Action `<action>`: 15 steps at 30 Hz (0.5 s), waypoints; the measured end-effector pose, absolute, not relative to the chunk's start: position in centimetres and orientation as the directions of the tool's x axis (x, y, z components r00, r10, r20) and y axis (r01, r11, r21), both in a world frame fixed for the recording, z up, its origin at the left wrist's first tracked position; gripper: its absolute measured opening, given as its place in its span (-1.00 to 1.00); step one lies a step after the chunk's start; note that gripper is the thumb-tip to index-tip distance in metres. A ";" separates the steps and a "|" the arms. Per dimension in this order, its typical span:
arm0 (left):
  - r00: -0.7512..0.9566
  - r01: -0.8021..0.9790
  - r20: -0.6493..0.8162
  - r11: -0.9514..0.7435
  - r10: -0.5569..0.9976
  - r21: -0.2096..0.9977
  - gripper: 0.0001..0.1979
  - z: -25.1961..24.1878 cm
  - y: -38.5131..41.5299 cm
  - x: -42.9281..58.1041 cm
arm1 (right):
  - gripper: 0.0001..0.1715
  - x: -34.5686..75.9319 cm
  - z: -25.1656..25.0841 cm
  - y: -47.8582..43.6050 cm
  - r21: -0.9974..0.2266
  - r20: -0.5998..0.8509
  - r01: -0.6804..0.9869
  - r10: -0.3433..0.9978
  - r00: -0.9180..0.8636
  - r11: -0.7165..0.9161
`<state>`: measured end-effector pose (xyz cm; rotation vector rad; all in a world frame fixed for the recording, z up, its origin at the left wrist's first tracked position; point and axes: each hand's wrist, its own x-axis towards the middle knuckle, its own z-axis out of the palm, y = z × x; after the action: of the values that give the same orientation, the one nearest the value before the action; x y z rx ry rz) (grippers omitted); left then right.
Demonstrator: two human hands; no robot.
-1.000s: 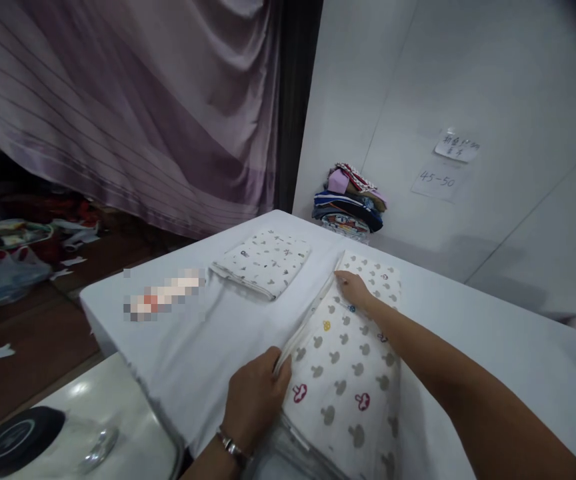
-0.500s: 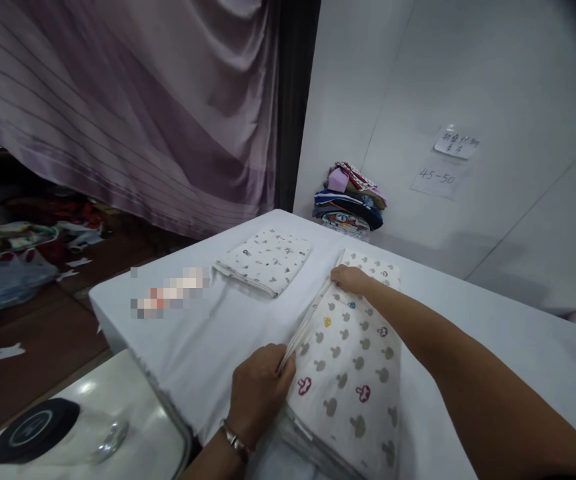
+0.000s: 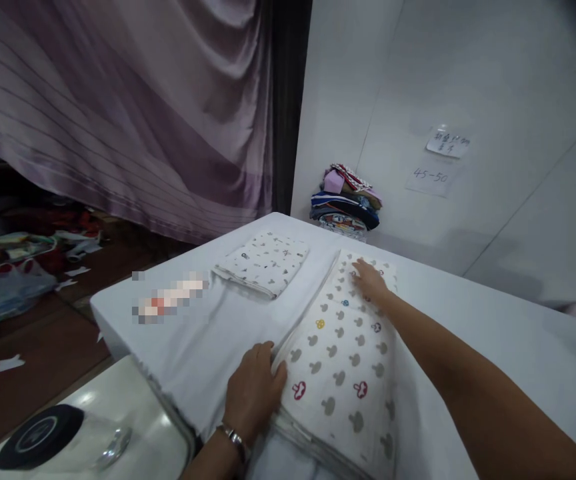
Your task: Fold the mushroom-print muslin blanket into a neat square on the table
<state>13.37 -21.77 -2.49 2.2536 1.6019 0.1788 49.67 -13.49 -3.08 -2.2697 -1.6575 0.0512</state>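
We see the mushroom-print cloth [image 3: 338, 353] lying folded in layers on the right-hand part of the white-covered tabletop [image 3: 473, 333], its long side running away from the wearer and its near end close to the body. That lengthwise placing seems to let both ends be reached at once, one arm short and the other stretched.

Our right hand [image 3: 371, 281] rests on the far part of the cloth, palm down, fingers extended and gripping nothing; such a flat touch likely keeps the top layer smooth and steady. Our left hand [image 3: 253, 387], with a bracelet [image 3: 233, 438] at its wrist, sits at the near left corner, thumb against the fabric and index finger apart from it along the edge. It looks loose rather than clenched, but we cannot make out whether any layer is pinched there. A hand at each end of the same long edge probably helps keep that edge straight.

A second printed cloth [image 3: 268, 263], also folded, lies further off to the left, well apart, which leaves room around the first. Beyond the far edge, a stack of folded fabrics [image 3: 345, 200] stands near the wall [image 3: 498, 87], presumably out of the way.
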 end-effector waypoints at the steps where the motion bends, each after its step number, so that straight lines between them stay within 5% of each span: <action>1: 0.347 0.882 -0.141 -0.271 0.927 0.385 -0.57 -2.4 -21.7 13.4 | -0.45 50.8 -2.8 -14.6 -0.316 0.164 0.878 0.890 0.425 -0.361; 7: 0.393 0.855 -0.159 -0.297 0.906 0.425 -0.56 -2.5 -20.5 14.3 | -0.26 53.9 -2.8 -19.6 -0.570 -0.053 0.473 0.605 0.795 -0.672; 15: 0.429 0.869 -0.216 -0.335 0.877 0.365 -0.60 -2.3 -19.2 15.2 | -0.01 46.9 -4.1 -26.8 -0.890 -0.235 0.130 0.683 0.691 -0.437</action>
<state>15.23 -19.24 -2.31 2.2627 1.4804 0.0274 46.92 -26.76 -4.13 -1.9496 -0.6290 0.7320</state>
